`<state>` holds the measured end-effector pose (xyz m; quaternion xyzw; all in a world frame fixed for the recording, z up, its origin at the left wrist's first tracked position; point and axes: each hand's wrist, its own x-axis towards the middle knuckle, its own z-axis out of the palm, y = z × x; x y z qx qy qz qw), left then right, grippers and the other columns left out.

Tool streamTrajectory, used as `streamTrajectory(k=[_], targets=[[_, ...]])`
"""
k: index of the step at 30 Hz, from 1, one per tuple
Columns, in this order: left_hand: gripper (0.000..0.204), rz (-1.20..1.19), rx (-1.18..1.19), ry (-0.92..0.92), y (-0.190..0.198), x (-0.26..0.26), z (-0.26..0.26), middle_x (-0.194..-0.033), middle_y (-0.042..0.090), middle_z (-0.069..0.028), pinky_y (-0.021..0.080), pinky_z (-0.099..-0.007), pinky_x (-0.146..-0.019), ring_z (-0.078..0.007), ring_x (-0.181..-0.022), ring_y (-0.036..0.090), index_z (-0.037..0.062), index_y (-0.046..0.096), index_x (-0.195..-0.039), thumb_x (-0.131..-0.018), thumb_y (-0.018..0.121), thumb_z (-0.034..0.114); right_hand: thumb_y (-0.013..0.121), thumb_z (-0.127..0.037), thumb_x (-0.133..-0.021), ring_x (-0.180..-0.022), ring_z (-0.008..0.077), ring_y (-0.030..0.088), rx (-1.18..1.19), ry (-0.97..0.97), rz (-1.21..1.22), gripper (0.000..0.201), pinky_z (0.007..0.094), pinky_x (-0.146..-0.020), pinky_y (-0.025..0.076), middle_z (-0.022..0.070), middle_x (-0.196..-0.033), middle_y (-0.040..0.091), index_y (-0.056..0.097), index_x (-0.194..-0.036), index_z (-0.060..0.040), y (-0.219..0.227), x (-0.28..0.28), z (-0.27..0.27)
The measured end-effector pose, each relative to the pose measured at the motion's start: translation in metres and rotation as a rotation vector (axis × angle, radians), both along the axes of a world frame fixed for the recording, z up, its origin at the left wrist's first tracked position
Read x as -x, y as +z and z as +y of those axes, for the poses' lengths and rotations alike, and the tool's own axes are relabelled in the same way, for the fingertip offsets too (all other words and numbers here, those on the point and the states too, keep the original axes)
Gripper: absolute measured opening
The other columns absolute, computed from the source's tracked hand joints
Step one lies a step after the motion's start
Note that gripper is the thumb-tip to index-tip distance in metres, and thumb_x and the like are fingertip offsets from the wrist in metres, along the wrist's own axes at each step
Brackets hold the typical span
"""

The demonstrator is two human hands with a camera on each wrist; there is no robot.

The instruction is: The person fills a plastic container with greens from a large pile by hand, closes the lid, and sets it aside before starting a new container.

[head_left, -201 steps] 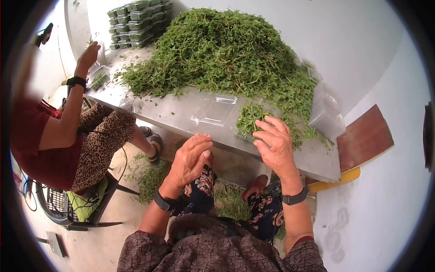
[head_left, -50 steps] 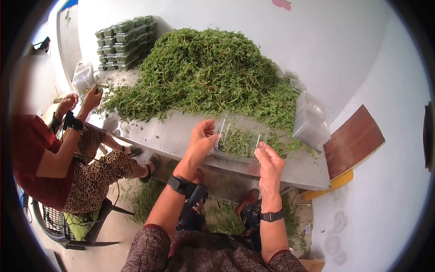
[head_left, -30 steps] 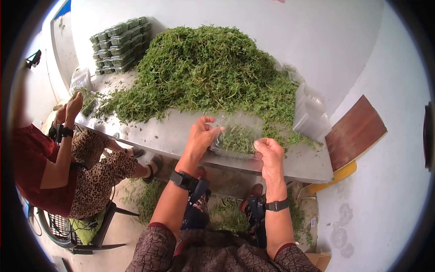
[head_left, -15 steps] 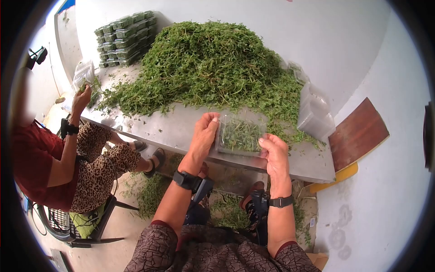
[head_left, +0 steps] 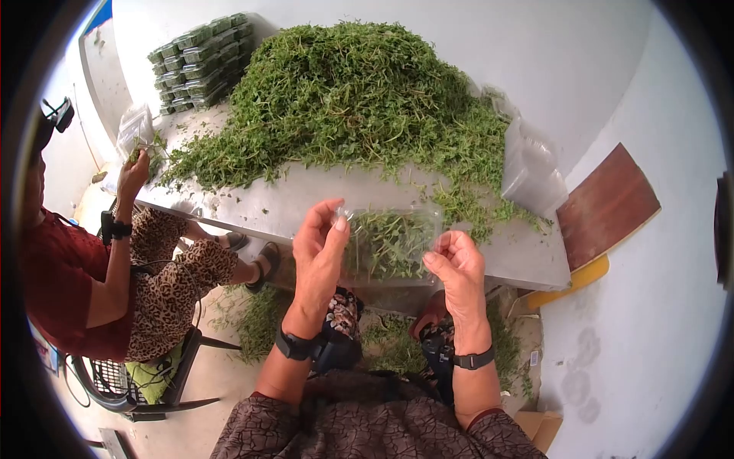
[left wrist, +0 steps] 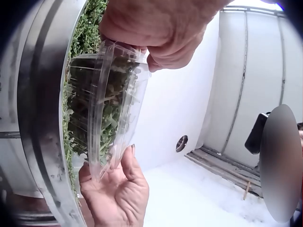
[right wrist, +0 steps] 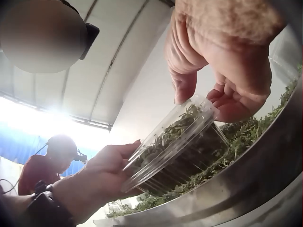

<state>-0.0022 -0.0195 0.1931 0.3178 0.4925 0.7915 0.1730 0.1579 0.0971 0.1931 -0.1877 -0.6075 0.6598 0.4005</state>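
Observation:
Between both hands is a clear plastic clamshell box (head_left: 391, 243) filled with green leafy stems, overlapping the table's front edge in the head view. My left hand (head_left: 317, 249) pinches its left end between thumb and fingers. At the opposite end, my right hand (head_left: 461, 271) grips the rim the same way. The left wrist view shows the box (left wrist: 111, 104) tilted, lid and base rims close together along the side. In the right wrist view, the right thumb lies on the lid side of the box (right wrist: 175, 146). Behind it rises a large heap of greens (head_left: 352, 99).
Filled boxes (head_left: 202, 61) are stacked at the back left of the metal table (head_left: 252, 206). Nested clear boxes (head_left: 531, 168) stand at its right end, near a reddish-brown board (head_left: 612, 195). Another person (head_left: 84, 283) sits at left, handling greens. Loose greens (head_left: 260, 325) lie on the floor.
Earlier the box lay open on the table with both hands free above it. Since then its lid has folded over the greens, and both hands have brought it slightly nearer the body.

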Motion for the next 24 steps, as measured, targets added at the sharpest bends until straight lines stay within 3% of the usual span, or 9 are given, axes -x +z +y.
streamTrajectory(k=[7,10,13,17,19,22,24], targets=[[0.029,0.028,-0.091,-0.006,0.003,-0.018,-0.028,-0.092,0.045,0.0034,0.036,-0.0182,-0.071,-0.0041,-0.080,0.042,-0.0003,0.053,-0.118,-0.090,0.056,0.006,0.069,-0.018,-0.086,-0.073,0.0046,0.048,-0.084,0.019,0.000,0.027,0.0199,-0.064,0.041,-0.0013,-0.083,0.052,0.054,-0.101,-0.0008,0.010,-0.015,-0.019],[0.034,0.007,-0.157,-0.054,0.002,-0.024,-0.037,-0.096,0.051,0.0024,0.035,-0.0197,-0.075,-0.0049,-0.084,0.044,-0.0002,0.052,-0.117,-0.088,0.061,0.014,0.070,-0.018,-0.086,-0.072,0.0042,0.048,-0.186,-0.027,-0.002,0.026,0.0194,-0.063,0.040,-0.0012,-0.082,0.053,0.056,-0.099,0.0001,0.015,-0.024,-0.024],[0.033,-0.004,-0.217,-0.080,0.007,-0.030,-0.042,-0.093,0.046,0.0022,0.037,-0.0185,-0.068,-0.0048,-0.081,0.043,0.0006,0.051,-0.114,-0.085,0.063,0.009,0.070,-0.020,-0.086,-0.070,0.0044,0.046,-0.240,-0.057,0.034,0.026,0.0193,-0.062,0.039,-0.0010,-0.082,0.053,0.057,-0.096,0.0004,0.021,-0.030,-0.029],[0.032,-0.036,-0.251,-0.099,0.008,-0.039,-0.049,-0.093,0.046,0.0014,0.036,-0.0185,-0.069,-0.0055,-0.080,0.042,0.0007,0.051,-0.110,-0.083,0.064,0.010,0.072,-0.024,-0.085,-0.070,0.0057,0.046,-0.254,-0.074,0.071,0.030,0.0197,-0.063,0.038,-0.0005,-0.082,0.052,0.057,-0.094,0.0007,0.027,-0.036,-0.034],[0.031,-0.016,-0.283,-0.087,0.004,-0.041,-0.051,-0.097,0.051,-0.0042,0.038,-0.0248,-0.082,-0.0121,-0.089,0.049,0.0021,0.050,-0.108,-0.083,0.064,0.015,0.073,-0.028,-0.083,-0.071,0.0071,0.046,-0.264,-0.088,0.118,0.035,0.0209,-0.064,0.039,0.0004,-0.084,0.053,0.057,-0.094,0.0011,0.031,-0.038,-0.038],[0.029,-0.023,-0.336,-0.100,0.008,-0.047,-0.052,-0.093,0.047,-0.0016,0.035,-0.0210,-0.074,-0.0075,-0.079,0.043,0.0010,0.051,-0.107,-0.082,0.062,0.010,0.074,-0.031,-0.083,-0.073,0.0082,0.046,-0.223,-0.098,0.138,0.038,0.0217,-0.065,0.039,0.0012,-0.086,0.053,0.057,-0.094,0.0014,0.031,-0.043,-0.042],[0.032,-0.039,-0.347,-0.098,0.005,-0.050,-0.053,-0.093,0.047,-0.0014,0.035,-0.0215,-0.074,-0.0079,-0.081,0.043,0.0016,0.051,-0.108,-0.081,0.064,0.014,0.073,-0.030,-0.083,-0.074,0.0083,0.046,-0.228,-0.108,0.139,0.037,0.0217,-0.066,0.039,0.0016,-0.087,0.054,0.058,-0.096,0.0010,0.033,-0.046,-0.044]])
